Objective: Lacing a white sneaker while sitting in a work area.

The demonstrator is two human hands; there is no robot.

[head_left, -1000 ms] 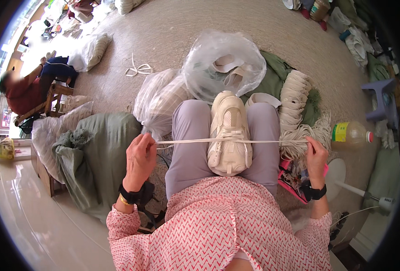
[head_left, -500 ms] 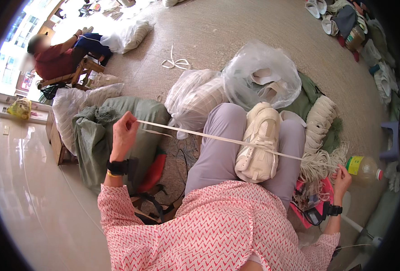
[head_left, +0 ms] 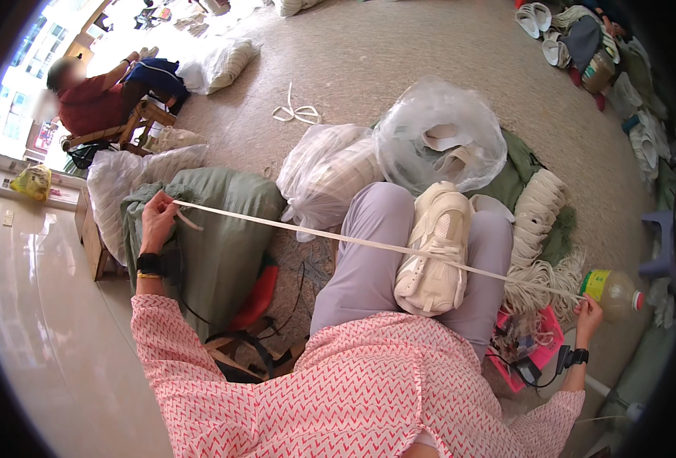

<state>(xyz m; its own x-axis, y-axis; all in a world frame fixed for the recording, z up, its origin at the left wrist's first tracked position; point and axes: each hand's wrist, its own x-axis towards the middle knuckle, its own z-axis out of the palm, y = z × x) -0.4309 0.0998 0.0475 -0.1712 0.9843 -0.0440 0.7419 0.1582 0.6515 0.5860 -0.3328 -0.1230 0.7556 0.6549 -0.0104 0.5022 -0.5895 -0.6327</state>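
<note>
White lace (across shoe), hands wider.

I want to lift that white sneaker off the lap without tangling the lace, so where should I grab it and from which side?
Probably take the white sneaker by its heel end, the end nearest the person, coming from above. It lies lengthwise between the thighs, toe pointing away, and the taut lace held by the left hand and right hand crosses its middle, so a grip there stays clear.

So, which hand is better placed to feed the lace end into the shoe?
Probably the right hand: it pinches the lace closer to the shoe on the lap. The left hand holds its end farther out.
</note>
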